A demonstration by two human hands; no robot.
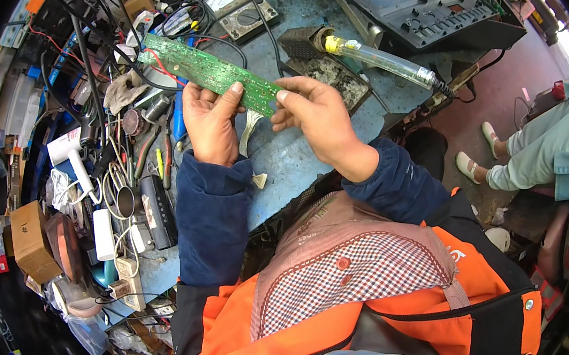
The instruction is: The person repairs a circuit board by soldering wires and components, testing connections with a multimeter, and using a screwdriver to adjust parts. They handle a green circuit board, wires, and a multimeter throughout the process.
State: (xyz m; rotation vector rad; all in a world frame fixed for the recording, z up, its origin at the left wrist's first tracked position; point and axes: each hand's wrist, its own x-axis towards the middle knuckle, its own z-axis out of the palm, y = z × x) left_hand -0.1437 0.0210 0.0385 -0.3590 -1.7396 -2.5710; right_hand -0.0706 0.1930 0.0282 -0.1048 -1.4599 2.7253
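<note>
Green and thinly coated with a slight shine, a long, narrow circuit board [199, 68] is raised above the blue workbench [292, 171], its dotted solder face turned up. The marks on that face are too fine to make out, and its underside is hidden. A red wire [159, 65] curves over its left part.

The left hand [215, 124] grips the lower edge, thumb flat on the face, most of its fingers hidden behind. The right hand [319, 118] pinches the right end between thumb and fingers; how firmly, I cannot tell.

Just beyond lies a soldering iron [382, 61] with a clear, ridged plastic handle, its tip out of sight inside a dull metal holder [305, 42]. Black cables partly cross a dial meter [243, 15]. On the left, tangled leads obscure much of the clutter around a creased cardboard box [35, 240].

Nearer, checked cloth [373, 258] lies over orange fabric. At right, a seated person [537, 147] is cut off by the dark rim.
</note>
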